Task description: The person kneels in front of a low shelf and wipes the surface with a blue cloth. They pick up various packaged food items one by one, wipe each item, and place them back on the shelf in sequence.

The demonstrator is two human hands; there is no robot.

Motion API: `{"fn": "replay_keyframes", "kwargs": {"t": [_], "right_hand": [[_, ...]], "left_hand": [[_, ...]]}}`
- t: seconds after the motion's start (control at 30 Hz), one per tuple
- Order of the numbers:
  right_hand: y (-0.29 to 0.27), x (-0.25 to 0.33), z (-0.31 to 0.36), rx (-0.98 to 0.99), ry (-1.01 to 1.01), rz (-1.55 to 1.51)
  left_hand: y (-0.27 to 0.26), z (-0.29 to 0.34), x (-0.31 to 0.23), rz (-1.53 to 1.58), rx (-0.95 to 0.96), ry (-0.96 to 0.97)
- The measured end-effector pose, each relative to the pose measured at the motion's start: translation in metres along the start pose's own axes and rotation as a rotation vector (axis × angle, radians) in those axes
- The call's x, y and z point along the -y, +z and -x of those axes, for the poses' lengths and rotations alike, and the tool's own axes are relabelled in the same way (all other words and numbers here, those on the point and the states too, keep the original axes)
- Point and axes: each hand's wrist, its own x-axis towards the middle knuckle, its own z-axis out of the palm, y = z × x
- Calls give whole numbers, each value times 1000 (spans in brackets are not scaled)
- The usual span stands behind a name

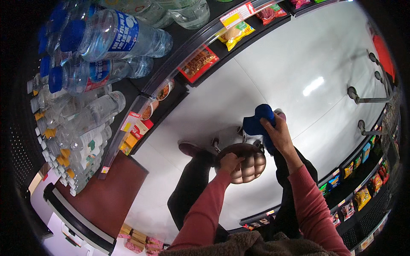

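A blue cloth [257, 121] is bunched in my right hand [276, 131], with the fingers closed round it. Part of it hangs down beside my right leg. Between my legs stands a low stool with a round, brown, padded seat [251, 167]. My left hand [231, 163] is on the left part of that seat, fingers curled against the padding. The fingertips there are partly hidden. Small metal legs or casters [215, 143] show beyond the seat's rim.
At left, a shelf holds water bottles [117, 36] lying on their sides and smaller clear bottles [92, 115]. Packaged food [198, 64] sits on a lower shelf. A metal-framed cart [371, 100] stands at right, near a rack of snack bags [363, 197]. The floor [307, 121] is pale.
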Motion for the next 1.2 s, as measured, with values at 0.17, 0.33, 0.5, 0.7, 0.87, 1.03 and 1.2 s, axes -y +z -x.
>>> {"fn": "replay_keyframes", "kwargs": {"t": [0.17, 0.33, 0.5, 0.7, 0.87, 1.03, 1.2], "right_hand": [[2, 12, -3, 27, 10, 76], [-8, 24, -22, 25, 27, 143], [-14, 35, -49, -42, -146, 195], [-33, 55, -91, 72, -245, 340], [-26, 74, -131, 180, -403, 472], [2, 75, -157, 337, -579, 726], [35, 69, -186, 376, -770, 776]], "left_hand": [[10, -3, 23, 257, 167, -108], [20, -7, 37, 285, 108, -102], [21, -2, 40, 317, 57, -92], [12, -5, 46, 381, 137, -42], [6, -5, 47, 400, 177, 18], [3, -15, 52, 381, 177, 93], [4, -33, 44, 311, 157, 183]]}}
